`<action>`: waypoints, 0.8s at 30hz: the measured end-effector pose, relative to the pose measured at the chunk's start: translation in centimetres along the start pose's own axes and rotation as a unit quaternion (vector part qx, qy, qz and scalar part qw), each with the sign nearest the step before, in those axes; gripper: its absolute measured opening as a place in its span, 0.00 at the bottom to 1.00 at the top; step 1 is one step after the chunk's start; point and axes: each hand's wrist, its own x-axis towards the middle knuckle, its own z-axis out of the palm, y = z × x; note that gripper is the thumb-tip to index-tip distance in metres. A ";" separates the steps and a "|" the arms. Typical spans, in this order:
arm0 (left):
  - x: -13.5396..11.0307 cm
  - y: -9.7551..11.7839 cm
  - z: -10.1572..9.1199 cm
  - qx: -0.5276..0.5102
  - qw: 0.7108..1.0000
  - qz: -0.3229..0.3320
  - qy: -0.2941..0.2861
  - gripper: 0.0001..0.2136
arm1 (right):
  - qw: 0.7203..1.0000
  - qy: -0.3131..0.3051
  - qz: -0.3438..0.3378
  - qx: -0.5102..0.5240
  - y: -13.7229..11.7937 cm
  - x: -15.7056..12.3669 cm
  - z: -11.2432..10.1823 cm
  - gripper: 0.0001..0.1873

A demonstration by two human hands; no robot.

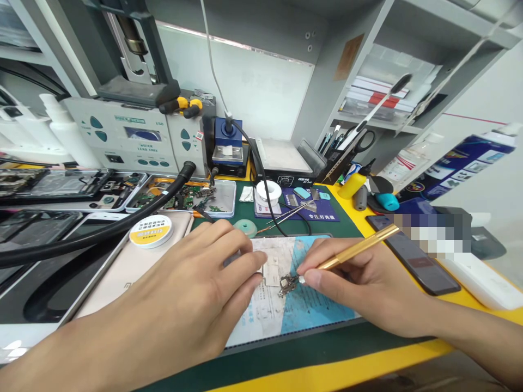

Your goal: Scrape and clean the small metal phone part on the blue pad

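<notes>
My right hand [359, 283] is closed round a slim gold pen-shaped tool [359, 247], which slants up to the right. Its working tip is hidden by the fingers. Just left of those fingertips a small circuit board [289, 284] with metal parts lies over a printed white-and-blue mat [261, 321]. A small flat whitish piece [272, 271] is between the board and my left hand [204, 272]. The left fingers are curled together, and a dark object partly shows behind them, too covered to name. Beyond the hands are thin tweezers [288, 215] and a pale green ring-shaped roll [245, 227].
A grey hot-air station [134, 136] stands at the back left, its black hose [163, 201] arching over trays of phone parts. A round tin [151, 231] sits on a phone back [102, 288]. On the right are a dark phone [417, 256] and a yellow bottle [353, 182].
</notes>
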 end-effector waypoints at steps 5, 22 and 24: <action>0.0 0.0 0.0 0.001 1.000 0.003 -0.001 0.09 | 1.000 -0.001 0.000 -0.001 0.0 0.1 0.0 0.11; 0.1 0.0 0.0 0.012 1.000 0.002 -0.001 0.08 | 1.000 -0.005 0.017 -0.009 -0.1 0.1 -0.1 0.13; 0.1 0.0 0.0 0.010 1.000 0.002 0.001 0.08 | 1.000 -0.004 0.016 -0.011 -0.1 0.0 -0.1 0.13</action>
